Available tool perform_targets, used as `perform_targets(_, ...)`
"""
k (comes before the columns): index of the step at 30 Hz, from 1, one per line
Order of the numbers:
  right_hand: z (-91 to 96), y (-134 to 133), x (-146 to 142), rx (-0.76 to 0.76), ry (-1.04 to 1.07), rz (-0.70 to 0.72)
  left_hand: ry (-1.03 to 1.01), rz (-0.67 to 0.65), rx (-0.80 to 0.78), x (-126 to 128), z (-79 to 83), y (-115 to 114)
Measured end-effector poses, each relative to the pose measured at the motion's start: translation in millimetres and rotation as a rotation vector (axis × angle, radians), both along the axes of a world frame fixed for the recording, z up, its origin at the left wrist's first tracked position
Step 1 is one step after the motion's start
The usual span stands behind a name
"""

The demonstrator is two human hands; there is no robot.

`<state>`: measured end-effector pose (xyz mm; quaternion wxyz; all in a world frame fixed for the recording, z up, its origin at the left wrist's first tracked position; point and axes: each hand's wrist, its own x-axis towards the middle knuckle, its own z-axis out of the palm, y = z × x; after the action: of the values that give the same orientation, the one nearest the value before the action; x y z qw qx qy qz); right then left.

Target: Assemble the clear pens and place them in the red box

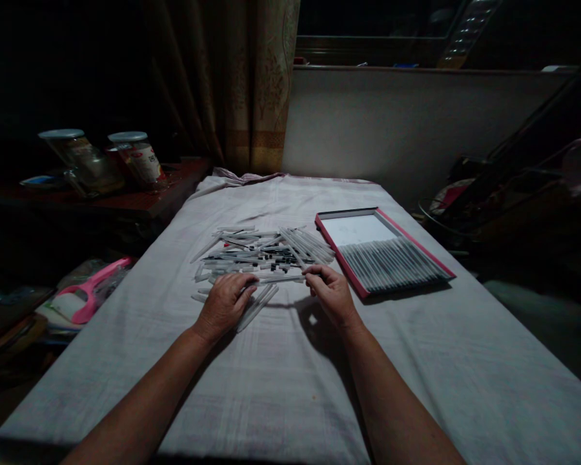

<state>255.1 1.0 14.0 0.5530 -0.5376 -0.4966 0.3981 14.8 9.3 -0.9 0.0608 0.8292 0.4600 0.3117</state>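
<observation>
A long table draped in pale, faintly checked fabric extends toward a plain, light-grey wall. A dark window is located above the wall, over a narrow, dark ledge. A golden-brown, plant-patterned fabric curtain hangs left of the exposed wall. A reddish-brown, flat-topped side table stands at left. Lighting is dim, fading to near-black at both sides.

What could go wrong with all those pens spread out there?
The slim pen between the left hand and right hand might slip into the crisscrossed pile, where it would be hard to pick out. The right hand is near the open box, so a bump could jostle the row of pens inside.
</observation>
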Motion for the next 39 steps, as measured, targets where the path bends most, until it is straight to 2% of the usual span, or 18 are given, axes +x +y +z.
perform_targets(4,-2.1,-0.3,-0.2,-0.044,0.008,0.055,-0.048,-0.019,0.000,3.6,1.4,-2.9)
perform_targets(9,-1.1,-4.2,4.9,-0.227,-0.074,0.382,-0.143,-0.058,-0.037,4.0,0.0,-4.5)
perform_targets(11,-1.2,-4.8,7.3,-0.252,-0.116,0.464,-0.158,-0.089,-0.061,2.4,-1.1,-4.7)
perform_targets(18,-5.0,-2.4,10.5,-0.219,-0.145,0.536,-0.205,-0.147,-0.065,-0.6,-3.5,-7.8)
perform_targets(29,-3.6,-4.6,6.7,-0.152,-0.183,0.515,-0.198,-0.122,-0.100,0.1,-2.5,-9.7)
perform_targets(32,-1.6,-6.7,1.6,-0.123,-0.265,0.509,-0.223,-0.085,-0.131,4.0,-2.1,-7.0)
perform_targets(34,1.0,-9.0,-1.5,-0.067,-0.399,0.504,-0.243,-0.059,-0.150,7.1,-1.4,-5.2)
perform_targets(37,6.4,-10.4,6.1,0.056,-0.598,0.408,-0.273,-0.024,-0.155,8.0,-1.5,-3.1)
perform_targets(39,10.7,-7.6,24.5,0.105,-0.616,0.232,-0.299,0.021,-0.145,5.5,-3.1,-1.9)
